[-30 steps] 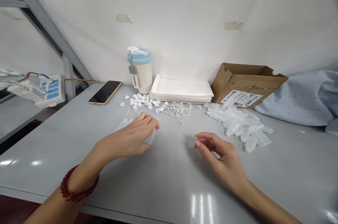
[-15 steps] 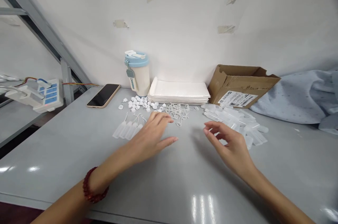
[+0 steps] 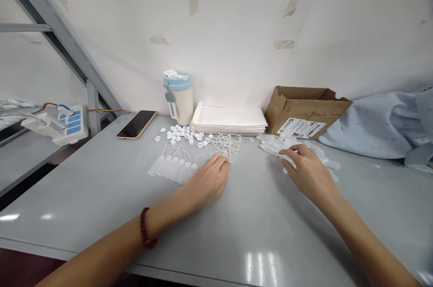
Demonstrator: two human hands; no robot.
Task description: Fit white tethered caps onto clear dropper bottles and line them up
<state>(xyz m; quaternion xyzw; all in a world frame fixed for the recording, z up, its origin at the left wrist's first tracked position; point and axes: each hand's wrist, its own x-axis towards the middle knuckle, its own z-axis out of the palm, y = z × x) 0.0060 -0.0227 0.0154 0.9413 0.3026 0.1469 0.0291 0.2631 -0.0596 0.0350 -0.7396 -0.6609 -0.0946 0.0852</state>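
Loose tubes [image 3: 271, 147]: translucent plastic, heaped toward the back right corner of the worktop [image 3: 243, 219], partly under a hand from where I'm standing
Right hand [image 3: 309, 170]: right at that heap, thumb and forefinger slightly parted, other fingers curled; can't tell if it's got hold of a tube
Cord loops [image 3: 226, 143]: a tangled whitish pile around the middle of the back edge
Left hand [image 3: 211, 176]: at the front of the loops, palm down, fingers bunched close together; can't see if they've pinched one, tips are kinda hidden
Tubes with cords [image 3: 174, 167]: neat slanted row just left of that hand, cord ends pointing to the back edge
White caps [image 3: 182, 133]: scattered between the row and the back edge, loops just to their right
Along the back edge: phone [image 3: 137, 125] near the left corner, then the blue-lidded tumbler [image 3: 184, 102], a stack of white envelopes [image 3: 230, 118], and an open cardboard box [image 3: 301, 113] tipped over at an angle
Back right corner: bunched pale blue fabric [image 3: 379, 125]
Wrist: dark red beaded bracelet [image 3: 145, 228], left arm
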